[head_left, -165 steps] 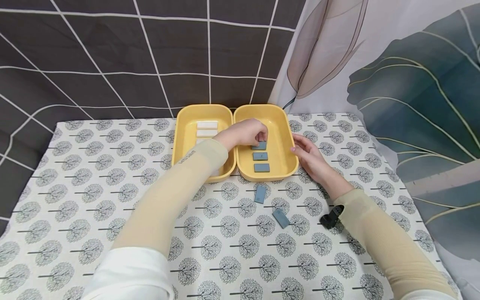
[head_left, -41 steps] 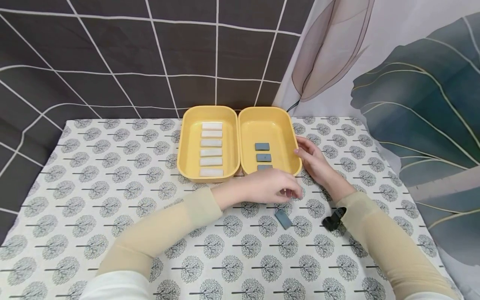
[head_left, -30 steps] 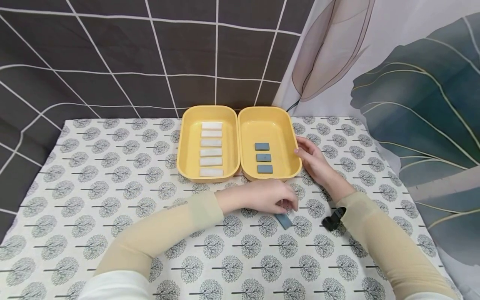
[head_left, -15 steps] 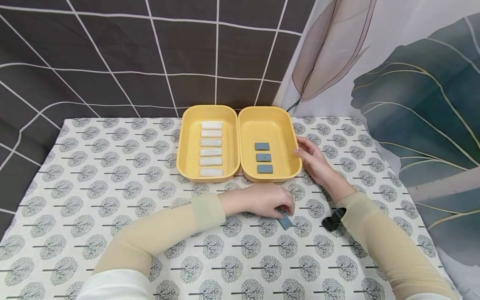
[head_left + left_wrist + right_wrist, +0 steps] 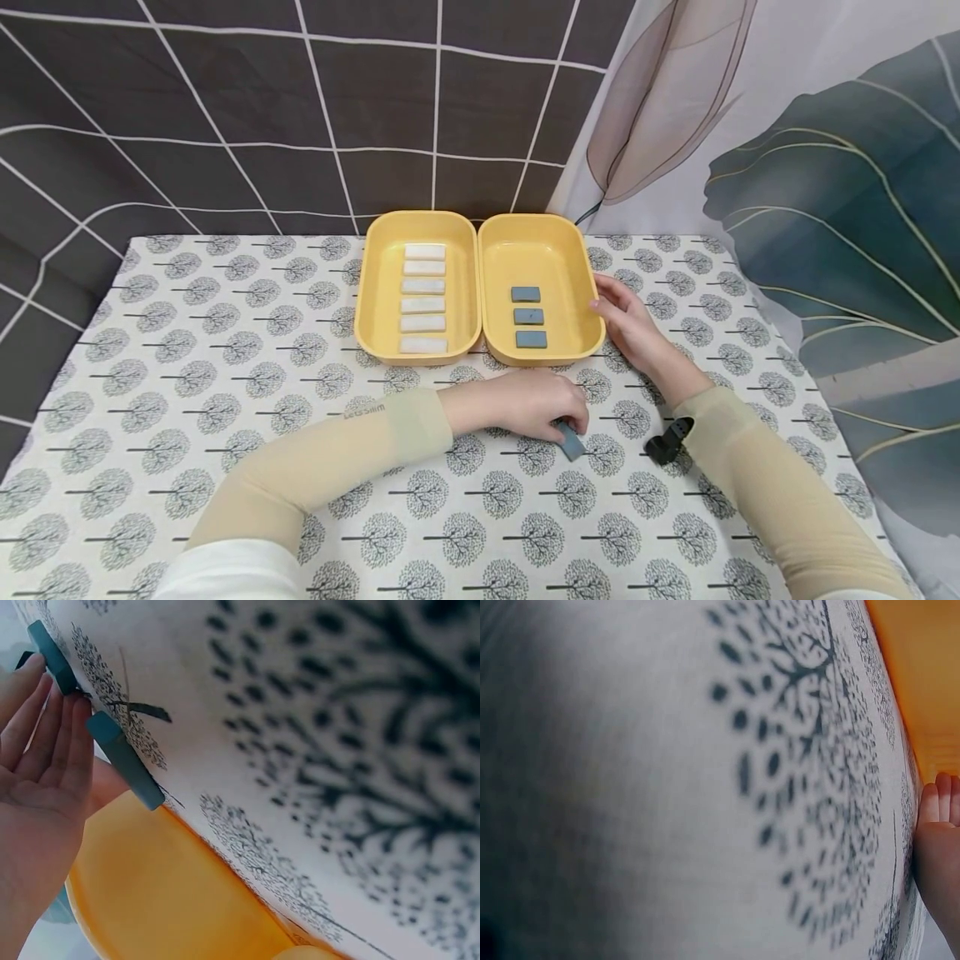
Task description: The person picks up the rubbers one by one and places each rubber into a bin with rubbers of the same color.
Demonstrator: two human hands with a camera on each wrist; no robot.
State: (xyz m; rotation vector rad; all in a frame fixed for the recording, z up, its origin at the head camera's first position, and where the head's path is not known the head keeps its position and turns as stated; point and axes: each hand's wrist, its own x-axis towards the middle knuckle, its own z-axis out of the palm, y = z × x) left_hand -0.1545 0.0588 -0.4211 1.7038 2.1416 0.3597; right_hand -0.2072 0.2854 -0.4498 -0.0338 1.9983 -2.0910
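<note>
My left hand (image 5: 542, 406) is over the cloth in front of the yellow boxes and pinches the end of a small blue-grey rectangular tile (image 5: 572, 442). In the left wrist view, a second blue tile (image 5: 124, 761) lies beside the fingers, close to the yellow box; in the head view the hand hides it. Three blue tiles (image 5: 528, 317) lie in a column inside the right yellow box (image 5: 540, 360). My right hand (image 5: 628, 315) rests against that box's right outer wall with extended fingers, as the right wrist view also shows.
The left yellow box (image 5: 417, 360) touches the right one and holds a column of several white tiles (image 5: 423, 287). A black wrist device (image 5: 667, 440) sits at the right sleeve. The tree-print cloth (image 5: 480, 533) reaches back to a dark gridded wall (image 5: 360, 100).
My left hand, earlier at a blue tile inside the right box, has come out and down to the front. Its fingers have closed on a tile on the cloth. My right hand stays.
</note>
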